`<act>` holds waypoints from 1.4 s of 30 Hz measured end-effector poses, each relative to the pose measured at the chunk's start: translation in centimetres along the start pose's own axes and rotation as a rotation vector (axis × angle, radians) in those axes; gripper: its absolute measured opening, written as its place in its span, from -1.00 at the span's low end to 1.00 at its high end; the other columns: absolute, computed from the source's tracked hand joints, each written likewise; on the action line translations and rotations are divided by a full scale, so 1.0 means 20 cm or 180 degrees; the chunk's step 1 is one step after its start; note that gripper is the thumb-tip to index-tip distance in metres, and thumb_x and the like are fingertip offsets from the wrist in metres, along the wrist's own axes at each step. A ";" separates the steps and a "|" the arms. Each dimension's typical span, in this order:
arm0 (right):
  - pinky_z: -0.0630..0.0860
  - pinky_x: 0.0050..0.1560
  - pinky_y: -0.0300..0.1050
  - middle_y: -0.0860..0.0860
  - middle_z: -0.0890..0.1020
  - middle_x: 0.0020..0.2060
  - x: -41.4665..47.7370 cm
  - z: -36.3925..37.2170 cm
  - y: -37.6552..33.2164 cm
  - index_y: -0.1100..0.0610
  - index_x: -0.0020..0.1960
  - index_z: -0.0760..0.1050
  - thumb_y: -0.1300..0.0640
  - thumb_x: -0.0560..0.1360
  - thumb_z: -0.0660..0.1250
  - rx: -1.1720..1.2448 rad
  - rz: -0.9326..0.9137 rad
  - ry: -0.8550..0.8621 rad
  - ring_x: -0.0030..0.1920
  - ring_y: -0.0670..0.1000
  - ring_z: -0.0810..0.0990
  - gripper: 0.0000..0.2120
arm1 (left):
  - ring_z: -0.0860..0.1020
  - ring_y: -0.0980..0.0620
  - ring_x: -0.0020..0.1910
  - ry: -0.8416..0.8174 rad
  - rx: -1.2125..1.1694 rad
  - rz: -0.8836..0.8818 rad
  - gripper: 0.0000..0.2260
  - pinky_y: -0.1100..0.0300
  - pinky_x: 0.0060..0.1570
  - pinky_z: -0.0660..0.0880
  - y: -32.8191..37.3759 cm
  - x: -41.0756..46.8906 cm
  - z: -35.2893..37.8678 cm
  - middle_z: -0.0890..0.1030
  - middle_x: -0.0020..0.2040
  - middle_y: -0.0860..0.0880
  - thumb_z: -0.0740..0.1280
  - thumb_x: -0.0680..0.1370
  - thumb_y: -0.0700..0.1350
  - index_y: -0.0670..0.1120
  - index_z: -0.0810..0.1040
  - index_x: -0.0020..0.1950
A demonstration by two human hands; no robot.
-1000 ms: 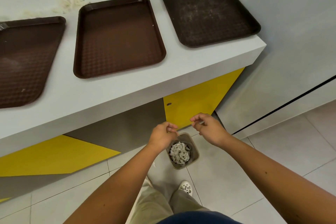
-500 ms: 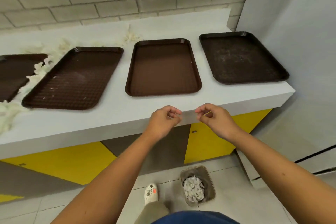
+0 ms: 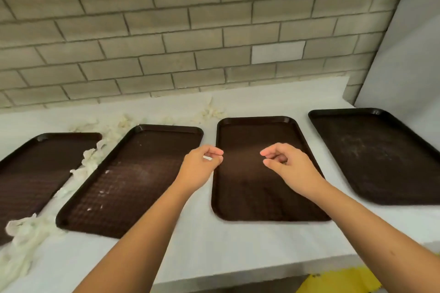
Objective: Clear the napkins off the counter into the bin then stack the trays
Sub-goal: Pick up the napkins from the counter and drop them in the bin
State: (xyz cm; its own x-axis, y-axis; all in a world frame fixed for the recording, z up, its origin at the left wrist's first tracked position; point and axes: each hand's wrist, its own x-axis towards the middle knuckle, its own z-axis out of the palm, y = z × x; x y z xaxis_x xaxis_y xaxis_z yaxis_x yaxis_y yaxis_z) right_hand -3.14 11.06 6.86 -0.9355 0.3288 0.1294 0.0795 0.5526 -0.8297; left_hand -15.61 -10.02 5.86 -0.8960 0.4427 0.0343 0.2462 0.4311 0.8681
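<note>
Four dark brown trays lie side by side on the white counter (image 3: 214,250): a far-left tray (image 3: 35,169), a second tray (image 3: 133,181), a third tray (image 3: 250,197) and a right tray (image 3: 381,157). Crumpled white napkins (image 3: 88,164) run between the two left trays, pile up at the front left (image 3: 21,240) and lie along the back (image 3: 209,112). My left hand (image 3: 200,166) hovers over the gap between the second and third trays, fingers loosely curled, holding nothing. My right hand (image 3: 288,166) hovers over the third tray, also loosely curled and holding nothing. The bin is out of view.
A grey brick wall (image 3: 190,31) backs the counter, and a plain grey panel (image 3: 404,66) closes its right end. A yellow cabinet front (image 3: 338,280) shows below the counter's front edge. The second tray carries small white scraps.
My view has swung up from the floor bin to the counter. Both hands rose from above the bin to above the trays, still curled with nothing in them.
</note>
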 end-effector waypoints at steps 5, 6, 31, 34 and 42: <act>0.40 -0.12 -0.40 -0.14 0.58 -0.05 0.38 0.13 -0.07 -0.07 0.06 0.58 0.09 0.54 0.34 -0.0148 0.0018 0.0094 -0.08 -0.14 0.54 -0.86 | 0.53 0.17 -0.17 0.0064 0.0226 0.0053 -0.91 0.44 -0.18 0.40 -0.11 0.38 -0.20 0.61 -0.09 0.10 0.38 0.54 -0.09 0.01 0.63 0.02; 0.40 -0.10 -0.39 -0.13 0.57 -0.04 0.45 0.15 -0.07 -0.07 0.07 0.57 0.09 0.53 0.34 -0.0163 0.0025 0.0099 -0.09 -0.14 0.55 -0.86 | 0.52 0.21 -0.19 0.0065 0.0284 0.0065 -0.91 0.49 -0.22 0.39 -0.14 0.44 -0.23 0.60 -0.10 0.12 0.38 0.54 -0.11 -0.01 0.63 0.02; 0.38 0.07 -0.03 0.01 0.52 0.07 1.70 0.78 0.27 -0.06 0.19 0.52 -0.14 0.58 0.17 -0.2505 0.0533 -0.0395 0.07 0.08 0.53 -0.71 | 0.49 0.04 0.12 0.0328 0.1386 0.0170 -0.77 0.15 0.09 0.45 -0.67 1.33 -0.33 0.53 0.12 0.06 0.33 0.54 -0.11 0.05 0.53 0.19; 0.35 0.05 0.00 0.00 0.51 -0.03 1.70 0.80 0.28 0.07 0.07 0.50 -0.04 0.61 0.16 -0.1972 0.0319 -0.0248 0.00 0.08 0.55 -0.77 | 0.49 0.03 0.11 0.0336 0.1544 0.0263 -0.72 0.08 0.10 0.48 -0.66 1.39 -0.31 0.53 0.12 0.06 0.33 0.53 -0.11 0.08 0.52 0.23; 0.33 -0.17 -0.16 0.00 0.41 -0.27 1.62 0.73 0.21 0.08 -0.31 0.31 0.05 0.60 0.20 -0.0012 0.0336 0.0307 -0.24 -0.04 0.43 -0.68 | 0.47 -0.01 0.22 -0.0471 0.2149 0.0032 -0.64 0.05 0.06 0.50 -0.59 1.50 -0.15 0.47 0.25 0.03 0.28 0.57 0.04 0.10 0.42 0.36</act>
State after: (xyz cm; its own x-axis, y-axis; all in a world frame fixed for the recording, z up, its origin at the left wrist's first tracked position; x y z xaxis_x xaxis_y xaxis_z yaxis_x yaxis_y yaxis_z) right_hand -38.15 12.79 -0.38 -0.8844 0.4572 0.0934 0.1770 0.5139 -0.8394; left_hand -46.46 -4.10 -1.88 -0.8444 0.5312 -0.0689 0.4734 0.8003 0.3680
